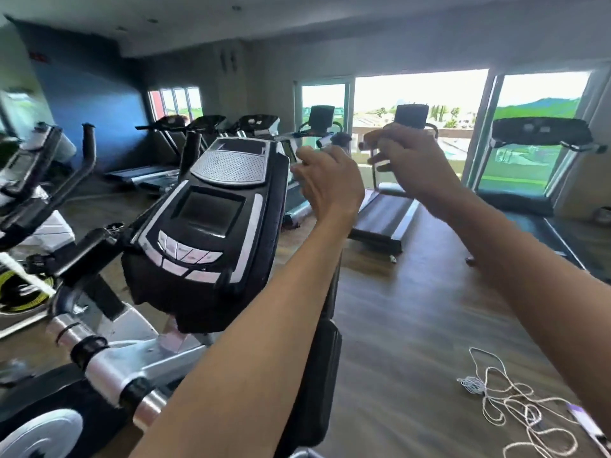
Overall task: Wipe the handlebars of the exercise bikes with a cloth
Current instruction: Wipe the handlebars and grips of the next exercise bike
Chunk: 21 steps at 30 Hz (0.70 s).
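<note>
Head cam, looking down over the black console (211, 223) of an exercise bike, which tilts up toward 1 o'clock. Both arms are raised in front. The left hand (329, 183) sits just right of the console's top corner, fingers curled round something up there; it looks like the top of the bike's right handlebar (325, 305), a dark post whose long axis runs nearly upright from 6 o'clock up behind the left forearm, but the grip itself is hidden by the hand. The right hand (410, 160) is at about 1 o'clock, just beside the left one, fingers curled too; whether it holds anything I honestly can't tell, it's blurry. Can't make out a cloth in either hand. A tangled white cord (515, 404) lies on the wooden floor (413, 325) at 4 o'clock. Treadmills (390, 209) stand by the windows (420, 94) further back.
</note>
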Each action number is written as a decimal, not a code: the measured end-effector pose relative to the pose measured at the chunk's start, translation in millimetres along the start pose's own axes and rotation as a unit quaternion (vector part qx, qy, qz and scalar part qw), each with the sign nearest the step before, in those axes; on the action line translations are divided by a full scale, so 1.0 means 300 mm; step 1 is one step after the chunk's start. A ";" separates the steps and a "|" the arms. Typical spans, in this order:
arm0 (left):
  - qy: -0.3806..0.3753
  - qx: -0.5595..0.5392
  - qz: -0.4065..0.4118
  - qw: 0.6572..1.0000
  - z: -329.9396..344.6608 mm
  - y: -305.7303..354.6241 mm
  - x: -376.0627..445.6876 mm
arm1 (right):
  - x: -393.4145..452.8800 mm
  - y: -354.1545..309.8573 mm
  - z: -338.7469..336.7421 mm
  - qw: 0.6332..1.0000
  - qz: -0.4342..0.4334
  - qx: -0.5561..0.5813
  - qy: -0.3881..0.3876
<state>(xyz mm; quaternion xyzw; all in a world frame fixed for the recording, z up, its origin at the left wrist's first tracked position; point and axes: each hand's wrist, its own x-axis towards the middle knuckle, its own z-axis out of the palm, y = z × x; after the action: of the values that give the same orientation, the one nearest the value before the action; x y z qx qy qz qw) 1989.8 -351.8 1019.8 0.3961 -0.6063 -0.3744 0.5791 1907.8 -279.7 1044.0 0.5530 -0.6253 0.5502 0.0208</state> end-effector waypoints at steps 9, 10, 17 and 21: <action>0.075 0.227 0.207 0.948 0.162 -0.120 0.109 | 0.237 0.104 0.046 0.983 -0.059 -0.021 -0.171; 0.074 0.224 0.213 0.948 0.158 -0.121 0.110 | 0.252 0.111 0.045 0.983 -0.059 -0.006 -0.172; 0.003 0.431 0.185 0.883 0.060 -0.199 -0.050 | 0.251 0.119 0.046 0.987 -0.041 0.037 -0.153; -0.035 0.478 0.151 0.864 0.028 -0.207 -0.095 | 0.243 0.115 0.053 0.987 -0.025 0.041 -0.154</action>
<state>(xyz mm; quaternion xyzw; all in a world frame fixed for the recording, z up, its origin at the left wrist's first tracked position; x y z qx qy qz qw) 1984.6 -351.1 951.0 0.5145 -0.7833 0.0399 0.3466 1864.2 -347.1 1061.1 0.6470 -0.5838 0.4831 -0.0848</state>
